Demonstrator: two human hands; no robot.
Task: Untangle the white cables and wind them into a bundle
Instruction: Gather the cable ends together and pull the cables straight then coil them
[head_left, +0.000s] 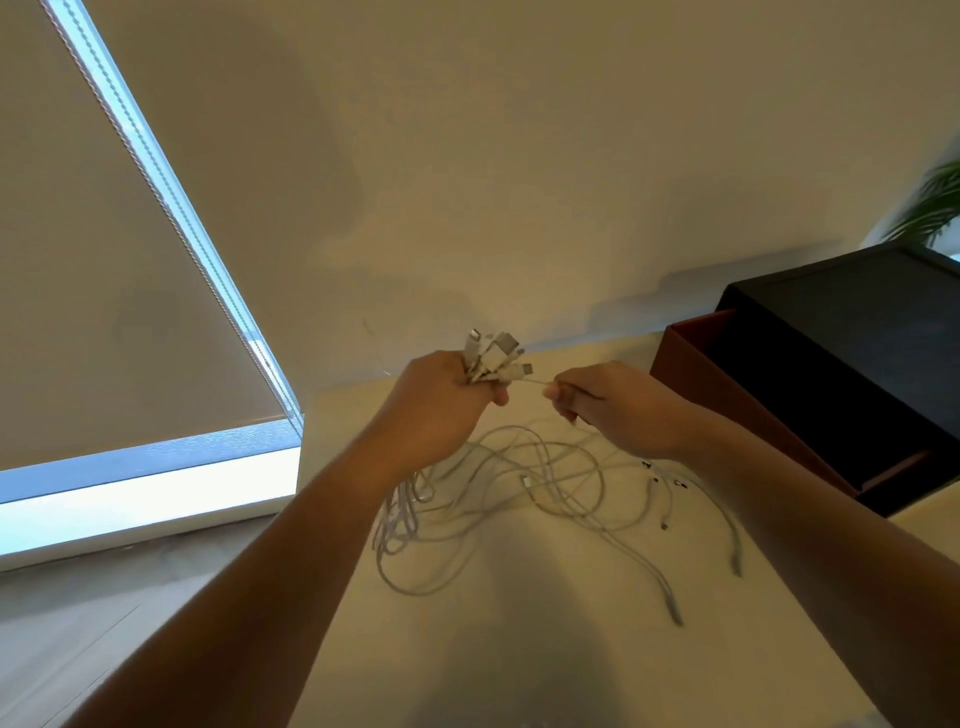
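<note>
Several white cables (524, 499) lie in loose tangled loops on a pale table (519, 649). My left hand (441, 400) is raised above the table and grips a bunch of their plug ends (496, 353), which stick up out of my fist. My right hand (618, 405) is close beside it and pinches one thin cable strand (530, 382) that runs across to the bunch. The cable lengths hang down from both hands to the tabletop, with loose plug ends trailing off to the right.
A dark box (841, 364) with a brown inner wall stands on the table at the right. A plain wall rises behind, with a plant (935, 208) at the far right. A window with a roller blind (104, 286) is at the left, above the floor.
</note>
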